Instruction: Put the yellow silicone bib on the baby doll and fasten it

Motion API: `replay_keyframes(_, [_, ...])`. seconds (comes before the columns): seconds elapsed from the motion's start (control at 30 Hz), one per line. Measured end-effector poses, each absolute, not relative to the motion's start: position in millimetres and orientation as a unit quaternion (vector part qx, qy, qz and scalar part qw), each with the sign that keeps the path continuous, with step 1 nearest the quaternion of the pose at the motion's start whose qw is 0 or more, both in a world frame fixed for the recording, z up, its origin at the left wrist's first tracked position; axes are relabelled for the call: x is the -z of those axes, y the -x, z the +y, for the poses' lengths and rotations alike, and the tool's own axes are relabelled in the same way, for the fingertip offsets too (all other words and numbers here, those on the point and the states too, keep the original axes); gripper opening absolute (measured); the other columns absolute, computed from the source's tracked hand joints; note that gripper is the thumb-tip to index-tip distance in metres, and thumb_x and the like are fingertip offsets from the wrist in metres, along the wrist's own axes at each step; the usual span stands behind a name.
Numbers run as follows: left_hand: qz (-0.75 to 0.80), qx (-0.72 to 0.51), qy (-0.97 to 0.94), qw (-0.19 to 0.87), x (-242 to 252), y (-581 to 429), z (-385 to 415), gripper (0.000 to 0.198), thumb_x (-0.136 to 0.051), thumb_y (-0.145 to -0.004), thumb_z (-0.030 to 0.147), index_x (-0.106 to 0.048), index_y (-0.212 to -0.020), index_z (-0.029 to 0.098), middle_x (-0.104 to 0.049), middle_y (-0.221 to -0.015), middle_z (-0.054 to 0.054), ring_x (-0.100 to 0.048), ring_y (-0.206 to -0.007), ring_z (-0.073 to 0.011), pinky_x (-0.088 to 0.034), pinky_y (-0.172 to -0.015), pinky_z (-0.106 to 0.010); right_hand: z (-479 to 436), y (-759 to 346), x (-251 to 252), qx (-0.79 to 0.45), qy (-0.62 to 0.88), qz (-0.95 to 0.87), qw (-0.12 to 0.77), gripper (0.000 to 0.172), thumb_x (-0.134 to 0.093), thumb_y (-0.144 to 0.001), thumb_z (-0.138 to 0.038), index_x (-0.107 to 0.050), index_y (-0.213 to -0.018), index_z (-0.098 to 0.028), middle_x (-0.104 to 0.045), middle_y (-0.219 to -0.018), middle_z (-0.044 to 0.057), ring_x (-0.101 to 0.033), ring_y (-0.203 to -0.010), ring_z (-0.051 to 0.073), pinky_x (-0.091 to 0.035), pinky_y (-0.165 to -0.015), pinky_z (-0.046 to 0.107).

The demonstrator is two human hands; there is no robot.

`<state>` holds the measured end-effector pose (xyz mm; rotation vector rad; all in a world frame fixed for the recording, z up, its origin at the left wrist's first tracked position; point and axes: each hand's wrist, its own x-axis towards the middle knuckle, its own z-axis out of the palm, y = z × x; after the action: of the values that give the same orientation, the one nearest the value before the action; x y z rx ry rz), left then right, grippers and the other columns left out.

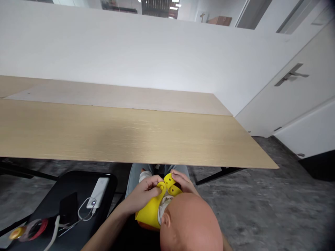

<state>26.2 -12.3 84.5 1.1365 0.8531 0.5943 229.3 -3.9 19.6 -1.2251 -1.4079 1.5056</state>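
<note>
A yellow bib (pixel 150 211) wraps the neck of a doll (pixel 192 221) on a seated person's lap (pixel 132 179). The left hand (pixel 144 192) pinches its knobbed end; the right hand (pixel 183 181) grips the holed strap (pixel 169 179). Seemingly light, pliable and grippy, it is best held by the strap tips. Beyond stands a wooden table (pixel 162 137).

Even light; soft shadow on tabletop (pixel 193 136); right corners darkened.
</note>
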Motion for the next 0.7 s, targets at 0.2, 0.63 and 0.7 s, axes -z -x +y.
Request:
replay_keyframes(0.2, [0.387, -0.268, -0.503, 0.724, -83, -26, -13, 0.008, -0.056, -0.076, 0.021, -0.057, -0.080, 0.015, -0.053, -0.070, 0.003, -0.045, -0.062, -0.0103, -0.032, -0.058, -0.022, -2, -230, -24, -0.638, 0.484, -0.480, 0.358, 0.036, -0.056, -0.083, -0.059, -0.066, -0.081, -0.024, -0.054, -0.071, 0.004, -0.057, -0.078, 0.022, -0.045, -0.085, 0.040])
replay_keyframes(0.63, [0.407, -0.264, -0.521, 0.702, -80, -26, -13, 0.022, -0.058, -0.082, 0.033, -0.049, -0.071, 0.016, -0.046, -0.067, 0.004, -0.041, -0.061, -0.0093, -0.031, -0.057, -0.022, 1, -226, -29, -0.720, 0.432, -0.379, 0.389, 0.037, -0.069, -0.074, -0.053, -0.053, -0.071, -0.020, -0.047, -0.068, 0.002, -0.046, -0.060, 0.013, -0.039, -0.054, 0.025])
replay_keyframes(0.7, [0.405, -0.265, -0.534, 0.694, -78, -27, -13, 0.022, -0.057, -0.083, 0.033, -0.051, -0.072, 0.016, -0.046, -0.067, 0.004, -0.041, -0.062, -0.0095, -0.031, -0.058, -0.022, 1, -226, -29, -0.728, 0.435, -0.363, 0.386, 0.037, -0.070, -0.072, -0.054, -0.053, -0.071, -0.021, -0.049, -0.069, 0.002, -0.049, -0.060, 0.014, -0.040, -0.055, 0.026])
